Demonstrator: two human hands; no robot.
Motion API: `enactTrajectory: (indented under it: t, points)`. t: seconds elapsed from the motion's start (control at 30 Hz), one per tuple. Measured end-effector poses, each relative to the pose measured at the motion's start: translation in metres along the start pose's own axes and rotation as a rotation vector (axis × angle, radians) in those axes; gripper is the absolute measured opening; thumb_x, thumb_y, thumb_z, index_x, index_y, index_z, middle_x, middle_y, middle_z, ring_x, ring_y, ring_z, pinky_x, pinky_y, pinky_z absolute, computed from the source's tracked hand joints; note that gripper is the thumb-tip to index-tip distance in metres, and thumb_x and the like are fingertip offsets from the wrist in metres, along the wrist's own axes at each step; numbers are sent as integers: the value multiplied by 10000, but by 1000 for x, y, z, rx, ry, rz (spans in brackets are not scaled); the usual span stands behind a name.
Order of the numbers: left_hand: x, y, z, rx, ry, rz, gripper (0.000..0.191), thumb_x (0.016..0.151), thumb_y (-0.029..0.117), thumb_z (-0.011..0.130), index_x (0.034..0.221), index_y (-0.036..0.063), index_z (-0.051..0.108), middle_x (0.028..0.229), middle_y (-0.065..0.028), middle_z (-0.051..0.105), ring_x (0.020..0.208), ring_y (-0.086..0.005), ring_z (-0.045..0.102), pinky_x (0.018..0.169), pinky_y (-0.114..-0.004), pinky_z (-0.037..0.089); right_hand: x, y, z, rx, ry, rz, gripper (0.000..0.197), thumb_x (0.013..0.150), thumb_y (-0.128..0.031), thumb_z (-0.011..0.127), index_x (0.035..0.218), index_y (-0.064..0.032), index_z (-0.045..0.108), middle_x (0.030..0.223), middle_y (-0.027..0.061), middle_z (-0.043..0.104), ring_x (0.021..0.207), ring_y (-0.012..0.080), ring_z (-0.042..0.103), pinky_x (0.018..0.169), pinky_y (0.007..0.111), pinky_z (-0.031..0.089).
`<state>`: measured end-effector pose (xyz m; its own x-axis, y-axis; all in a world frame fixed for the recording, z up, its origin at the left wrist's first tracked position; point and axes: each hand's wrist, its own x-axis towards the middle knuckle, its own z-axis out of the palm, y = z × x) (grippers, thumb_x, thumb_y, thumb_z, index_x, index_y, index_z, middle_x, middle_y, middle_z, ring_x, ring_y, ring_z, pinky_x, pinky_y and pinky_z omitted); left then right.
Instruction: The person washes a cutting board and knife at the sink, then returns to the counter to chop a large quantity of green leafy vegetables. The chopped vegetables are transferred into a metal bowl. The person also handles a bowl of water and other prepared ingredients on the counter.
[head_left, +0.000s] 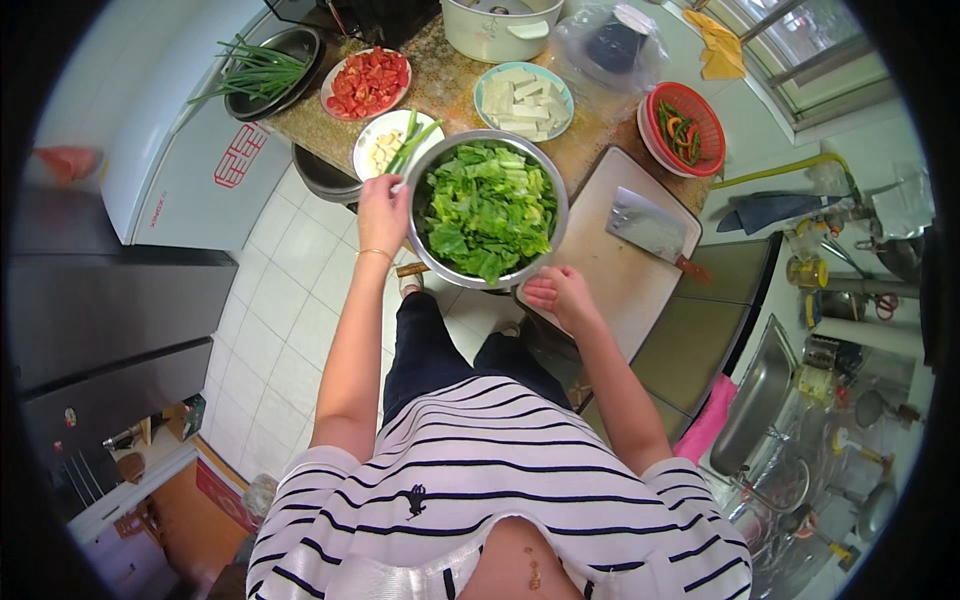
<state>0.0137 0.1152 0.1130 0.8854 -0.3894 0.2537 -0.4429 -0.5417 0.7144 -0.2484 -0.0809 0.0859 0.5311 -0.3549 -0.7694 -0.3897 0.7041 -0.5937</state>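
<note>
A round metal bowl (561, 225) full of chopped leafy greens (487, 210) is in front of me, near the table's edge. My left hand (384, 217) is at the bowl's left rim, beside a white plate (364, 146) with garlic cloves and scallion pieces. At the bowl's lower right is my right hand (561, 298), fingers curled, over the near corner of a cutting board (600, 255); whether it touches the bowl is unclear. A cleaver (649, 229) lies flat on the board, its wooden handle towards the right edge.
Behind stand a plate of cut tomatoes (367, 84), a plate of white slabs, possibly tofu (523, 101), scallions (262, 71) in a dark bowl, a large pot (495, 34) and a red basket of peppers (681, 129). A sink (754, 397) is at the right.
</note>
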Motion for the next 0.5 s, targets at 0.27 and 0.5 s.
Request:
enactTrajectory:
  t: [0.27,0.5]
  points:
    - [65,-206,21,-387,-303,-569,396,918,271,641,1093,-61,512,816,-188,668,680,-275,696,579,-371,558,19,32,56,202,53,-65,298,901,-80,546,1167,-45,417,1058,149,586,881,301,665,757,513,584]
    - [86,-173,19,-719,-581,-692,194,931,39,505,1092,-60,551,980,-138,659,782,-227,695,621,-323,613,14,43,66,167,228,-209,196,864,-59,537,1056,-31,519,895,86,638,745,225,667,614,477,606]
